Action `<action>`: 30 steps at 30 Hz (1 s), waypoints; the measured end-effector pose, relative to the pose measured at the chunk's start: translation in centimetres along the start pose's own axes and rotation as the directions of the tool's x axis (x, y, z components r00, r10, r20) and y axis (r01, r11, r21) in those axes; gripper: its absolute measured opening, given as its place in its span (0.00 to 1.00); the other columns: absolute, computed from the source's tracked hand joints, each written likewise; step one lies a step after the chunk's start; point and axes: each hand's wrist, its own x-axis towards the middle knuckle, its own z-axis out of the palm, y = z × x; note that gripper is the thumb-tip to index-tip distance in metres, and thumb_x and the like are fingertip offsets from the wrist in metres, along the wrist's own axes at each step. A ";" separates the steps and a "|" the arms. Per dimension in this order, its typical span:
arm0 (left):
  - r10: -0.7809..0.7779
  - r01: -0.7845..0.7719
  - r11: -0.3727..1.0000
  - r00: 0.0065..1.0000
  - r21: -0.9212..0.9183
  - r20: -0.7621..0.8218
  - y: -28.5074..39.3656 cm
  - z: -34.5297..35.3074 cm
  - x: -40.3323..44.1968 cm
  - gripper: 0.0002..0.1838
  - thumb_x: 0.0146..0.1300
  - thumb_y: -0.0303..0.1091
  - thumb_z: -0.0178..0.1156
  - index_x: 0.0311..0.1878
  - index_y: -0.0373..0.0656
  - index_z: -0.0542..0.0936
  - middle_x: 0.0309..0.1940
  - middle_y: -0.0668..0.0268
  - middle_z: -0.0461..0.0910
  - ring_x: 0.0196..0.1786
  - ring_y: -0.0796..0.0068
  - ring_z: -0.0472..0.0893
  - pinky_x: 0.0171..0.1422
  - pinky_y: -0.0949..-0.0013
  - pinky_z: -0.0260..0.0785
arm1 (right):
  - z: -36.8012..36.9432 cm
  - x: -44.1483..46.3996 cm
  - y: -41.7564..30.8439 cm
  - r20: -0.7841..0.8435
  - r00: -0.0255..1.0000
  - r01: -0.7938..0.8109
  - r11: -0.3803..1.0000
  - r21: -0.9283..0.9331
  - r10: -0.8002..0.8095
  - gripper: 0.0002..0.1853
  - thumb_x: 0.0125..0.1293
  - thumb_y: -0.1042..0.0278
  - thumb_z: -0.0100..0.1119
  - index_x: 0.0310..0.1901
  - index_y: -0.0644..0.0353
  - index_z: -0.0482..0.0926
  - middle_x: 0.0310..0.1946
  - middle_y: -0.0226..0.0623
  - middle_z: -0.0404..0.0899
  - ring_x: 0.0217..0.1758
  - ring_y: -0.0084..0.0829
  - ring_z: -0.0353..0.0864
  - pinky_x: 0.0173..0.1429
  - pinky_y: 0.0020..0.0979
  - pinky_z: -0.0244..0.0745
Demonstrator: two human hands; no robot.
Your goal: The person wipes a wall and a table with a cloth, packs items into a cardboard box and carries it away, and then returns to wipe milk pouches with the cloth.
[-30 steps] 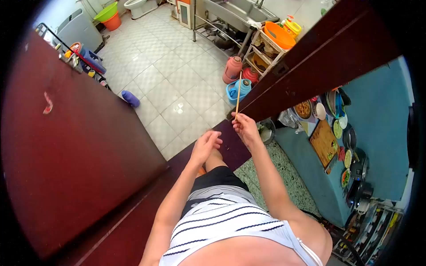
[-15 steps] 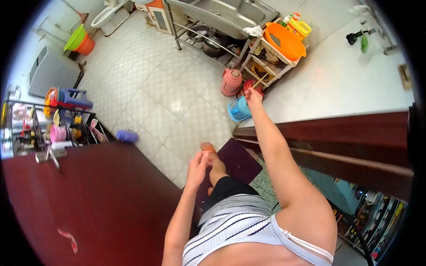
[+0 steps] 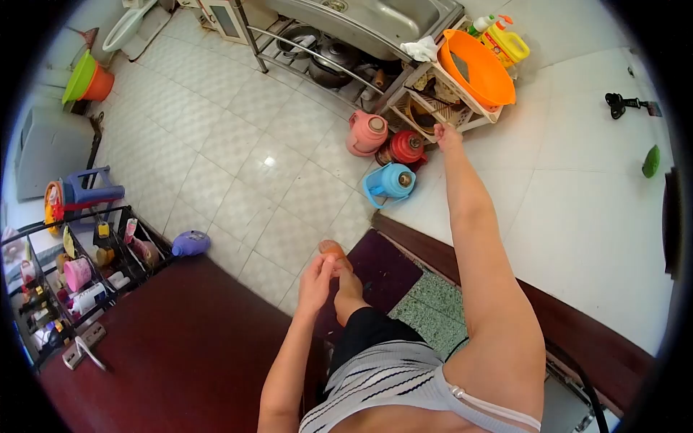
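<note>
My right hand (image 3: 447,136) is stretched forward at the side of the white shelf rack (image 3: 469,115), its fingers closed on a thin wooden stick (image 3: 427,108) that points up and left. Below that hand stand a red thermos (image 3: 408,146) and a blue thermos (image 3: 393,182), with a pink thermos (image 3: 368,133) to their left. My left hand (image 3: 317,280) hangs in front of my body above my foot, fingers curled together; whether it holds anything small is hidden.
An orange basin (image 3: 476,68) rests on the rack beside a yellow bottle (image 3: 507,45). The metal sink (image 3: 390,22) is at the top. A dark red door (image 3: 173,346) stands at lower left, near a purple bottle (image 3: 191,243) on the tiled floor.
The view has turned and moved forward into the tiled room. My right arm has stretched out, bringing the stick to the rack. The table with food has left the view.
</note>
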 end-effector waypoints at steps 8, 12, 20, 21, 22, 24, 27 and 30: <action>0.020 -0.020 1.000 1.000 -0.013 0.005 1.7 -0.1 1.7 0.20 0.71 0.45 0.48 0.52 0.37 0.76 0.38 0.64 0.79 0.39 0.76 0.77 0.48 0.73 0.69 | -2.6 -2.2 5.3 0.155 0.987 0.007 0.957 -0.291 0.039 0.20 0.67 0.72 0.48 0.60 0.58 0.62 0.49 0.40 0.74 0.47 0.34 0.79 0.45 0.34 0.78; 0.091 -0.091 0.996 0.996 -0.004 0.011 2.2 0.0 0.3 0.20 0.71 0.45 0.48 0.51 0.37 0.76 0.38 0.63 0.79 0.39 0.76 0.77 0.48 0.73 0.69 | -3.2 -8.1 12.4 0.463 0.885 0.358 0.571 -0.739 0.045 0.06 0.59 0.76 0.52 0.37 0.58 0.78 0.29 0.35 0.78 0.30 0.30 0.79 0.29 0.32 0.73; 0.161 -0.165 0.984 0.984 -0.060 -0.070 -0.7 -0.1 -7.2 0.20 0.71 0.45 0.48 0.52 0.37 0.76 0.38 0.64 0.80 0.39 0.77 0.78 0.48 0.72 0.69 | -5.9 -30.2 23.6 0.806 0.331 0.897 0.102 -0.431 0.490 0.16 0.62 0.59 0.55 0.48 0.59 0.77 0.38 0.42 0.82 0.41 0.39 0.82 0.45 0.37 0.76; 0.183 -0.188 0.981 0.980 -0.056 -0.082 -1.3 0.0 -8.5 0.20 0.71 0.45 0.48 0.52 0.37 0.76 0.38 0.64 0.80 0.39 0.77 0.78 0.48 0.72 0.69 | -6.3 -33.1 22.9 0.819 0.317 0.907 0.100 -0.410 0.479 0.16 0.62 0.59 0.55 0.48 0.59 0.77 0.38 0.42 0.82 0.41 0.39 0.82 0.45 0.37 0.76; 0.204 -0.211 0.975 0.974 -0.066 -0.096 -2.0 0.2 -9.9 0.20 0.71 0.45 0.48 0.52 0.36 0.76 0.38 0.64 0.80 0.39 0.77 0.78 0.48 0.72 0.69 | -7.3 -35.5 22.8 0.855 0.179 0.936 0.184 -0.300 0.487 0.17 0.61 0.55 0.55 0.45 0.57 0.79 0.38 0.45 0.81 0.42 0.42 0.81 0.46 0.40 0.74; 0.234 -0.247 0.965 0.963 -0.087 -0.134 -4.0 0.7 -13.0 0.21 0.71 0.45 0.48 0.52 0.36 0.76 0.38 0.63 0.80 0.39 0.76 0.78 0.49 0.72 0.69 | -9.7 -38.1 23.9 0.869 0.015 0.951 0.261 -0.165 0.495 0.17 0.60 0.51 0.54 0.42 0.55 0.80 0.38 0.49 0.81 0.43 0.46 0.80 0.47 0.43 0.73; 0.231 -0.247 0.965 0.958 -0.084 -0.170 -7.4 1.6 -16.9 0.20 0.70 0.45 0.49 0.51 0.36 0.76 0.38 0.62 0.80 0.39 0.76 0.79 0.48 0.72 0.70 | -14.5 -40.5 25.2 0.901 -0.333 0.943 0.093 0.320 0.276 0.14 0.60 0.55 0.56 0.42 0.55 0.79 0.38 0.48 0.80 0.42 0.46 0.80 0.46 0.41 0.73; 0.258 -0.297 0.945 0.935 -0.139 -0.242 -12.3 2.6 -20.2 0.20 0.69 0.44 0.51 0.49 0.35 0.77 0.38 0.62 0.80 0.38 0.76 0.79 0.46 0.72 0.72 | -17.2 -49.3 17.7 0.912 -0.003 0.891 0.415 -0.184 0.411 0.12 0.60 0.65 0.59 0.44 0.59 0.78 0.39 0.47 0.80 0.41 0.43 0.80 0.46 0.37 0.74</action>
